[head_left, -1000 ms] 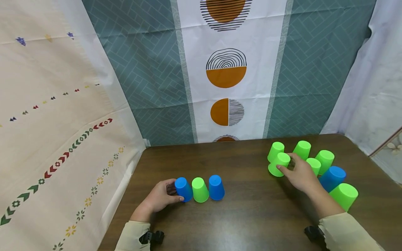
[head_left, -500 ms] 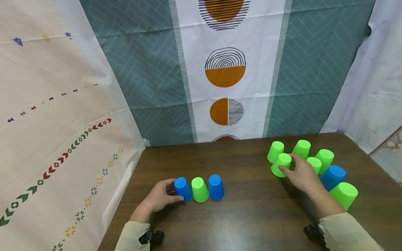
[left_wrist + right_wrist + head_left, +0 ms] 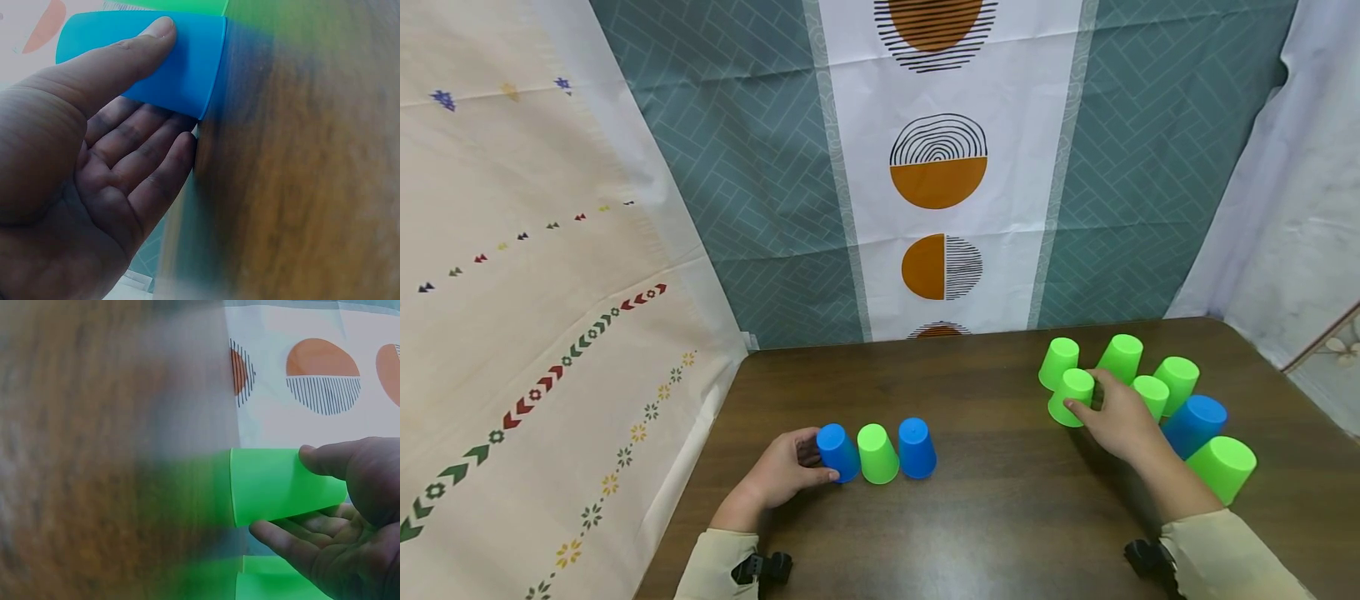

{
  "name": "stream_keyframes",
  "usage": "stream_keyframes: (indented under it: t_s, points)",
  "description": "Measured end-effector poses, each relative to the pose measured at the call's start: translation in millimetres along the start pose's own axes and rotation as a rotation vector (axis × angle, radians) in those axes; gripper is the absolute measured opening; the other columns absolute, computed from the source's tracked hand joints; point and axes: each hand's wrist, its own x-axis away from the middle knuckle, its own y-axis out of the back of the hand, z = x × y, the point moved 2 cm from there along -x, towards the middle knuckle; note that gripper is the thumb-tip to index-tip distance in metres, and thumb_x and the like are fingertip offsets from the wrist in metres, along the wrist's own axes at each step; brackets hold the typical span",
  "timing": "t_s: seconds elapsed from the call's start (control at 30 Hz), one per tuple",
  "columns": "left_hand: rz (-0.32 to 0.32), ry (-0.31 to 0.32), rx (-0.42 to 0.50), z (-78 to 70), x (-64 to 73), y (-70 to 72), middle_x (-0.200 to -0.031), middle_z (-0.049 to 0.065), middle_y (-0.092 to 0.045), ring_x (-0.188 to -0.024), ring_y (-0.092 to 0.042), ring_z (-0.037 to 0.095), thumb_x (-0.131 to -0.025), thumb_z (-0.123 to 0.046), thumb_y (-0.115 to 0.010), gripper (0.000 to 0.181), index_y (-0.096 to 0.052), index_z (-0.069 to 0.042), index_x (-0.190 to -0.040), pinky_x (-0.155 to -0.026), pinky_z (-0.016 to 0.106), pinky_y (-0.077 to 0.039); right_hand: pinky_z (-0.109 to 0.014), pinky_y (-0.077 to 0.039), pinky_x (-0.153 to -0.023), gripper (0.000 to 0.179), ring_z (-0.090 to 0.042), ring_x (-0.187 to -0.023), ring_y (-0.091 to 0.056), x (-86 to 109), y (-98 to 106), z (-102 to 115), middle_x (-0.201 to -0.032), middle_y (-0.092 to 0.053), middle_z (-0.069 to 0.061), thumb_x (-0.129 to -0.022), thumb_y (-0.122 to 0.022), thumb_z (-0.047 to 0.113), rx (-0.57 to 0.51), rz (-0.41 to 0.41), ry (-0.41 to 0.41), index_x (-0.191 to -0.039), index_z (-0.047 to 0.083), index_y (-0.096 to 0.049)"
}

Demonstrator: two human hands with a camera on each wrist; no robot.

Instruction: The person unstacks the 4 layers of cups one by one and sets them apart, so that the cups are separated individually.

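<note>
Three upside-down cups stand in a row left of centre in the head view: a blue cup [image 3: 838, 452], a green cup [image 3: 877, 454] and another blue cup [image 3: 917, 448]. My left hand [image 3: 775, 475] holds the leftmost blue one, thumb on its near side and fingers behind. In the left wrist view that blue cup [image 3: 194, 62] has its rim at the table. At the right, my right hand [image 3: 1120, 419] grips an upside-down green cup [image 3: 1070, 400] between thumb and fingers. The right wrist view shows this green cup [image 3: 275, 487] with its rim at the tabletop.
Around my right hand stand more upside-down cups, among them a green cup [image 3: 1060, 362] behind, a blue cup [image 3: 1197, 425] and a green cup [image 3: 1222, 467] beside the forearm. The brown table [image 3: 970, 533] ends at a patterned cloth [image 3: 775, 208].
The green cup in my right hand has shifted slightly to the right and then a little nearer. My left hand and the row of three cups have stayed put.
</note>
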Motion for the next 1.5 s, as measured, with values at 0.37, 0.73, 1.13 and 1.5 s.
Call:
stream_keyframes:
  t_s: [0.37, 0.73, 1.13, 1.5]
  points:
    - [0.0, 0.005, 0.017, -2.3, 1.8, 0.2, -0.133, 0.013, -0.069, -0.123, -0.066, 0.037, -0.085, -0.021, -0.09, 0.062, -0.063, -0.006, -0.138, -0.105, 0.058, -0.051, -0.069, -0.05, -0.089, 0.074, -0.056, -0.115, -0.058, -0.7, -0.4, -0.8, -0.13, -0.06, -0.037, -0.098, -0.076, 0.035, 0.012, 0.005, 0.004, -0.147, -0.009, -0.043]
    - [0.0, 0.01, 0.018, -3.1, 1.5, 1.3, -0.134, 0.013, -0.069, -0.123, -0.066, 0.037, -0.085, -0.021, -0.09, 0.063, -0.062, -0.006, -0.139, -0.105, 0.058, -0.051, -0.071, -0.05, -0.091, 0.074, -0.057, -0.117, -0.057, -1.1, 0.5, 0.4, -0.132, -0.059, -0.037, -0.098, -0.075, 0.034, 0.019, 0.008, 0.005, -0.148, -0.009, -0.043]
    - [-0.011, 0.01, -0.005, -1.7, 1.1, 0.6, -0.134, 0.013, -0.069, -0.123, -0.067, 0.038, -0.084, -0.022, -0.09, 0.063, -0.063, -0.006, -0.139, -0.104, 0.058, -0.052, -0.071, -0.05, -0.091, 0.074, -0.057, -0.116, -0.057, -0.4, 0.0, 1.7, -0.132, -0.059, -0.038, -0.098, -0.076, 0.035, 0.025, 0.012, -0.008, -0.147, -0.01, -0.043]
    - [-0.005, -0.013, -0.001, -0.1, 0.6, 0.5, -0.133, 0.014, -0.069, -0.123, -0.067, 0.037, -0.084, -0.024, -0.091, 0.064, -0.063, -0.005, -0.138, -0.104, 0.057, -0.052, -0.07, -0.05, -0.091, 0.073, -0.058, -0.118, -0.056, -0.4, -0.2, 1.9, -0.133, -0.058, -0.038, -0.098, -0.075, 0.032, 0.025, 0.024, 0.002, -0.147, -0.01, -0.042]
